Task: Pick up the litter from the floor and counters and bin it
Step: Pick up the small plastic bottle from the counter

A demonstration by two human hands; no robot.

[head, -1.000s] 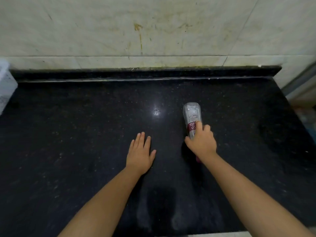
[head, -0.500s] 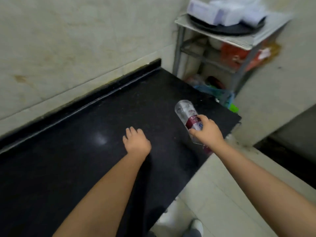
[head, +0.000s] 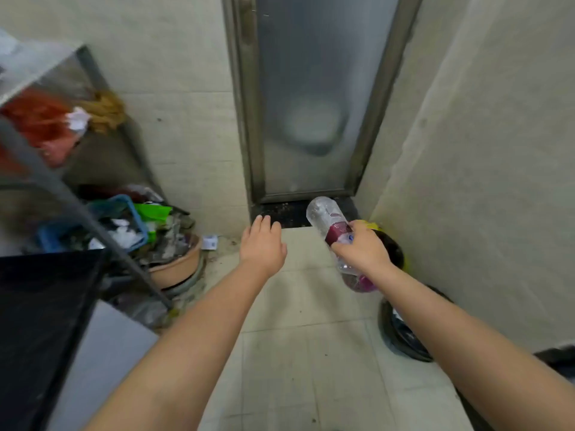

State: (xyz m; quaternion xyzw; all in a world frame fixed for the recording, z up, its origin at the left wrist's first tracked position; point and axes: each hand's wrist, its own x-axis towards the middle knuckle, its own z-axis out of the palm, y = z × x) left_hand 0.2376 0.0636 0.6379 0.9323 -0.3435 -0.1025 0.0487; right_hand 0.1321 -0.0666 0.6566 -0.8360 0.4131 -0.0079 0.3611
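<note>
Head view, right hand (head: 362, 248) gripping clear plastic bottle (head: 326, 216) with maroon label at centre right, above dark bin (head: 393, 248), left hand (head: 263, 244) empty, fingers loosely spread, centre frame, over tiled floor (head: 298, 353)

No writing can be read anywhere. The clear plastic bottle (head: 329, 223) gripped in the right hand (head: 362, 248) carries a dark red label band, but its white lettering is blurred and partly covered by the fingers. A small white paper scrap (head: 210, 242) on the pale tiled floor (head: 298, 353) shows bluish print too small and smeared to make out.
</note>
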